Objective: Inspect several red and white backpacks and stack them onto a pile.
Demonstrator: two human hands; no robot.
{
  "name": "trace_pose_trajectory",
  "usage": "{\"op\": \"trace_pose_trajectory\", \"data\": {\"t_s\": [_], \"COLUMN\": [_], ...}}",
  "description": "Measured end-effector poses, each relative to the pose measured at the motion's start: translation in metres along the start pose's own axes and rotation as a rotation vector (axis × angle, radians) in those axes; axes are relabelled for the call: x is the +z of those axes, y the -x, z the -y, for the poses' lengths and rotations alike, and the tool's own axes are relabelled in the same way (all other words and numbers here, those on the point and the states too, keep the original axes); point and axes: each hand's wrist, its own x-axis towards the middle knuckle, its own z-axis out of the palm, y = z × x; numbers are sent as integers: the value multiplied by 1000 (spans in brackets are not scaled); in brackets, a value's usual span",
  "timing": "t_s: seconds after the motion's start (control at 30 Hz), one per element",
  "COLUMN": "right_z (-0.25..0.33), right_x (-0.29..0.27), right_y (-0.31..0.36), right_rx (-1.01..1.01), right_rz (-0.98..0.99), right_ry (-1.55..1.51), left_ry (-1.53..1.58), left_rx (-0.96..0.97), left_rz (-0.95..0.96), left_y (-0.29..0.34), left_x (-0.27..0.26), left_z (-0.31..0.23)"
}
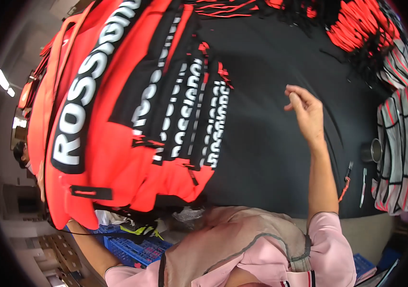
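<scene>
A large red bag or bag panel (108, 115) with a black strip and bold white lettering stands raised on the left. My left forearm reaches up to its lower edge, and the bag hides my left hand, so its fingers do not show. Against it on the right lean several similar red and black pieces (177, 165) with white lettering. Over the black table surface (261, 143), my right hand (305, 106) hovers with loosely bent fingers, slightly apart. Nothing shows in it, and it touches none of the pieces.
Red and black cords or zipper pulls (362, 28) lie heaped at the far right. Grey, red-trimmed fabric pieces (397, 148) are stacked along the right edge, beside a metal cup (371, 150). A small tool with a red cord (346, 182) lies nearer. Below left stands a blue crate (134, 248).
</scene>
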Motion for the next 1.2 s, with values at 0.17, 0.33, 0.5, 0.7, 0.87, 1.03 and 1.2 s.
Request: {"op": "trace_pose_trajectory", "data": {"t_s": [0.17,0.33,0.5,0.7,0.87,1.03,1.2], "right_z": [-40,-80,-101,-91,-115,-163,-172], "right_x": [-50,-83,-35,25,66,72,70], "right_y": [43,70,100,127,147,167,168], "right_rx": [204,236,361,304,189,-10,-94], "right_rz": [15,104,352,751,739,548,503], "right_ry": [126,108,94,207,175,151,66], "left_ry": [-308,-35,962,1075,1284,1268,1180], "left_rx": [-208,-617,-1380,-1448,-1347,-1328,-1458], "left_rz": [-239,-631,-904,-854,-581,-433,-389], "left_y": [44,88,155,130,138,120,158], "left_x": [31,43,91,158,168,196,181], "left_z": [-42,-81,-166,-227,-228,-246,-233]}}
